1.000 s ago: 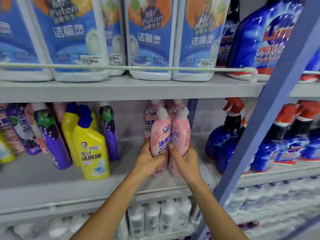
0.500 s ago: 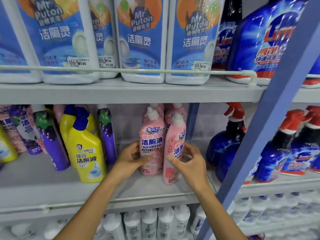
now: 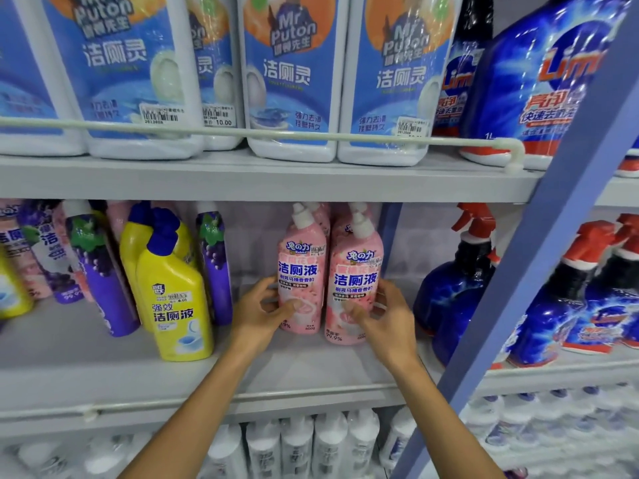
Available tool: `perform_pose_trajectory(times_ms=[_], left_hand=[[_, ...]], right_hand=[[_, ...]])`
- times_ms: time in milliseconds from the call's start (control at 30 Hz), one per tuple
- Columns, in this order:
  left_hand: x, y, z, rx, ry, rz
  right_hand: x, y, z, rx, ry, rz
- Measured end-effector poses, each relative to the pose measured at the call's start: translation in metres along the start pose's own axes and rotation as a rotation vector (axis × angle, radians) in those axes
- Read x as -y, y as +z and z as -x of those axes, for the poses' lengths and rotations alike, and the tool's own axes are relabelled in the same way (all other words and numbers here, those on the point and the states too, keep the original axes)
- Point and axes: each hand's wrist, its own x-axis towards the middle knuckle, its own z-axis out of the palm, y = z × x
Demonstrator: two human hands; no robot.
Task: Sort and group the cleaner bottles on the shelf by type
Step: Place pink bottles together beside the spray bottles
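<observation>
Two pink cleaner bottles stand upright side by side on the middle shelf (image 3: 311,368), labels facing me. My left hand (image 3: 262,312) wraps the lower part of the left pink bottle (image 3: 301,271). My right hand (image 3: 383,316) grips the lower part of the right pink bottle (image 3: 354,281). More pink bottles stand right behind them, mostly hidden. To the left stand yellow bottles with blue caps (image 3: 176,305) and purple grape-label bottles (image 3: 103,285).
Blue spray bottles with red triggers (image 3: 460,288) stand right of a blue upright post (image 3: 539,257). Large white-and-blue jugs (image 3: 290,81) fill the upper shelf behind a rail. White bottles (image 3: 311,447) line the lower shelf. Bare shelf lies between the yellow and pink bottles.
The two pink bottles were tilted and pressed together; now they stand upright with labels turned to the front. My hands have slid lower on their sides.
</observation>
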Motion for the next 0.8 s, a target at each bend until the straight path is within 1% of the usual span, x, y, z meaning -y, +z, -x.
perform_pose_trajectory(times_ms=[133,233,333,467,800], left_hand=[[0.002,0.007,-0.007,-0.023,-0.002,-0.030],[0.005,0.015,-0.010,-0.036,-0.012,-0.047],[0.007,0.020,-0.013,0.000,-0.001,-0.046],[0.003,0.021,-0.016,0.060,0.039,-0.081],[0.009,0.032,-0.010,-0.047,-0.011,-0.138]], right_hand=[[0.002,0.011,-0.008,-0.063,-0.020,-0.017],[0.005,0.014,-0.018,-0.049,0.006,-0.049],[0.007,0.010,-0.024,-0.016,0.033,-0.025],[0.004,0.011,-0.023,-0.015,0.007,-0.018],[-0.001,0.007,-0.032,0.016,0.046,-0.011]])
